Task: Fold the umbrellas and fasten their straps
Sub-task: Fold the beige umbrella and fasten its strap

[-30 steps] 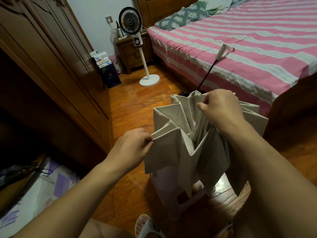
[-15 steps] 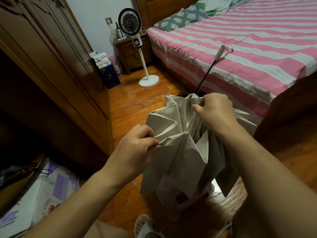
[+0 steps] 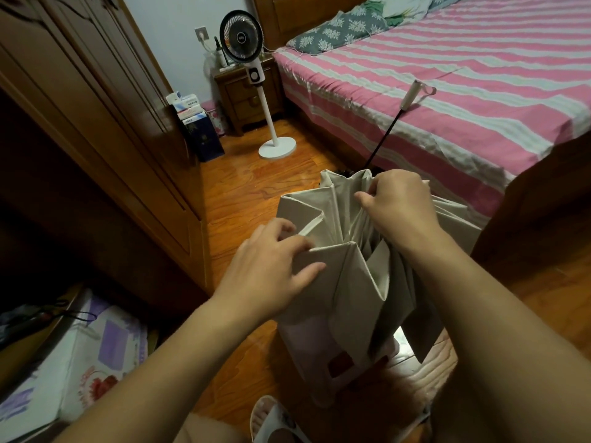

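A beige umbrella (image 3: 348, 282) hangs collapsed in front of me, its canopy in loose pleats. Its black shaft runs up and away to a white handle (image 3: 412, 94) with a pink wrist loop, lying over the bed. My right hand (image 3: 399, 209) grips the gathered folds near the top of the canopy. My left hand (image 3: 271, 266) rests on a left panel, thumb over the flap and fingers curled at its edge. No strap shows.
A pink-striped bed (image 3: 463, 91) fills the right. A wooden wardrobe (image 3: 96, 123) lines the left. A white standing fan (image 3: 256, 75) and a nightstand (image 3: 249, 94) stand at the back. A patterned box (image 3: 80, 362) sits at lower left. My slippered foot (image 3: 275, 420) is on the wooden floor.
My left hand has let go of its pinched pleat edge and moved right onto a nearer panel. My right hand keeps hold of the gathered folds, and the pleats have drawn closer.
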Demonstrator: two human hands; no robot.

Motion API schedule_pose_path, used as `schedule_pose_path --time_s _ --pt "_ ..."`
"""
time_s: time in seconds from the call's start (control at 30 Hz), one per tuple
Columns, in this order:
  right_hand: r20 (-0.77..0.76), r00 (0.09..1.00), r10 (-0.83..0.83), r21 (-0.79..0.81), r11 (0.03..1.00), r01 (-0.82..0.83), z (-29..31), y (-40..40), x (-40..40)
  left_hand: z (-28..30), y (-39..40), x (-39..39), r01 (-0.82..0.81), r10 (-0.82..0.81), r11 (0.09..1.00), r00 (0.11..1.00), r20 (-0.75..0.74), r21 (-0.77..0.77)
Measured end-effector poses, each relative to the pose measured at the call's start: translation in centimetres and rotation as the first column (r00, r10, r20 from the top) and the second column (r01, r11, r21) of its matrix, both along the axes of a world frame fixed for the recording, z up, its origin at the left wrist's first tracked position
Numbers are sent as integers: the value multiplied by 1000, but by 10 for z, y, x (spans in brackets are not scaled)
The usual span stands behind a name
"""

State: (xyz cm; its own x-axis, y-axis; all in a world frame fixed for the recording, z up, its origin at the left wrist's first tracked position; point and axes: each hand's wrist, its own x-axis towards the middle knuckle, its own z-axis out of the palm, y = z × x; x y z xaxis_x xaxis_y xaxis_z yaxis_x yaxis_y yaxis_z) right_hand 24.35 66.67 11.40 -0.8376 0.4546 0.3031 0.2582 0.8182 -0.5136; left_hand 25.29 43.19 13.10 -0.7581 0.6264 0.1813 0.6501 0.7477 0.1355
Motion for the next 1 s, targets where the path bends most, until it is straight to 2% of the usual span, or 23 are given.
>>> schedule_pose_path --time_s 0.23,0.3,0.37,0.5,0.63,0.7,0.83,1.0 --pt "-25 1000 -5 8 1000 5 -1 -1 1 -3 32 -24 16 -20 994 999 -35 -104" --pt "-22 1000 -13 -8 1000 13 -2 2 1 -4 31 -26 69 -74 990 996 -43 -119" --pt "-14 999 -33 -29 999 33 -2 6 2 -6 24 -25 105 -105 994 994 -29 -24" --pt "16 997 -74 -76 994 75 -1 17 3 -14 0 -20 101 -101 958 995 -12 267" --pt "20 999 -45 -113 993 47 1 17 4 -10 -7 -8 -113 -3 843 977 215 526" --pt "18 999 -42 -125 991 44 2 16 3 -5 -8 -8 -192 43 809 962 271 556" --pt "-34 998 -61 -172 984 55 10 12 1 10 -10 -7 -236 40 756 948 317 611" --pt "-160 982 -98 -309 950 44 27 2 -6 37 -19 -3 -197 -2 712 959 283 674"
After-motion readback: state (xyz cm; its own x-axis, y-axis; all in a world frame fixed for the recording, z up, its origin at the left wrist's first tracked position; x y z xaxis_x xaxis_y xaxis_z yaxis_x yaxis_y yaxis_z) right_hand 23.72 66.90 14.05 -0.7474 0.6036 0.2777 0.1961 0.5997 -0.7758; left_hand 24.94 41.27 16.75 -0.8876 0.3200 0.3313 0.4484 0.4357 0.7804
